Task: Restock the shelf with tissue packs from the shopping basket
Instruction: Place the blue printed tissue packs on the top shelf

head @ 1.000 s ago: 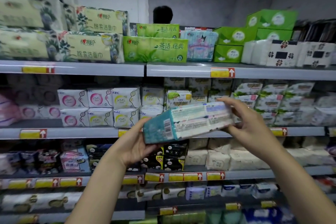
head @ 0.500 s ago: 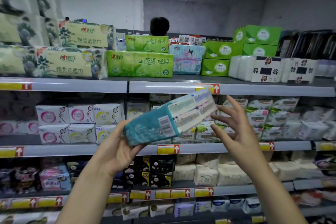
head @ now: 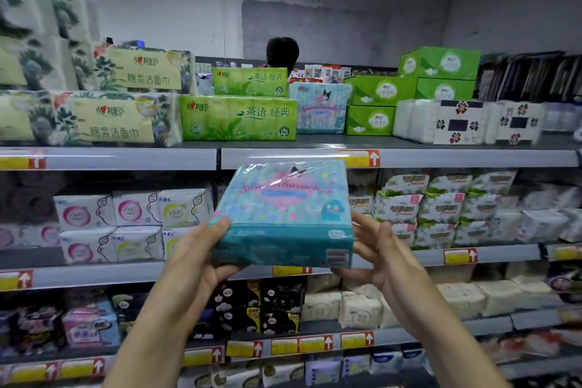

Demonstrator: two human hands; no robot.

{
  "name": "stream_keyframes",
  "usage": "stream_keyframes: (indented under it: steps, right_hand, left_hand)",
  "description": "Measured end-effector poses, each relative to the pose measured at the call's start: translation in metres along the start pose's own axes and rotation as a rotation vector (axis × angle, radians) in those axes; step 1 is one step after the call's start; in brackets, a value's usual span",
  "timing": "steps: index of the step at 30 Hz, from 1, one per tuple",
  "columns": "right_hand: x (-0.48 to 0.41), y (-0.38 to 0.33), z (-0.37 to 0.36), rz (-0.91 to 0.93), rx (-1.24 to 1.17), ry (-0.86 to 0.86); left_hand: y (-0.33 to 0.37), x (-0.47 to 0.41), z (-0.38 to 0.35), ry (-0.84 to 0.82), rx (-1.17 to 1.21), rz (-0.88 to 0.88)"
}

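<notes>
I hold a teal tissue pack (head: pixel 283 214) with cartoon print in front of the shelves, its printed face up and towards me. My left hand (head: pixel 198 249) grips its lower left corner, thumb on top. My right hand (head: pixel 378 252) supports its right side with spread, slightly bent fingers. The pack's top edge reaches the front rail of the top shelf (head: pixel 441 156). A matching teal pack (head: pixel 319 109) stands on that shelf, straight above, between green packs. The shopping basket is out of view.
Green tissue packs (head: pixel 239 118) and green boxes (head: pixel 370 120) flank the matching pack. Floral packs (head: pixel 94 118) fill the top shelf's left, white packs (head: pixel 441 121) its right. Lower shelves carry small packets. A person's head (head: pixel 282 52) shows behind the shelving.
The pack has turned from tilted with its barcode end towards me to printed face up, and risen towards the top shelf. My right hand has come back onto its right side.
</notes>
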State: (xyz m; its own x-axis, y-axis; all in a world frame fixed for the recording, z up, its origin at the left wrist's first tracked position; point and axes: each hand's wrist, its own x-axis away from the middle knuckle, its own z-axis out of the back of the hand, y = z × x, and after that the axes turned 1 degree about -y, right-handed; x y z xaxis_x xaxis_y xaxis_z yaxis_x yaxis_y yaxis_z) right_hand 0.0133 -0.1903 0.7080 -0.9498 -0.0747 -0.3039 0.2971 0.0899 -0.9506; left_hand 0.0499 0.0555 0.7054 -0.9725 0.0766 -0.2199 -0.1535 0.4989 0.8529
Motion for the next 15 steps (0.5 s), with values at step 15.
stream_keyframes:
  steps: [15]
  right_hand:
    - [-0.002,-0.009,-0.019,0.057,0.034,0.077]
  left_hand:
    - [0.011,0.018,0.006,-0.103,-0.125,-0.048]
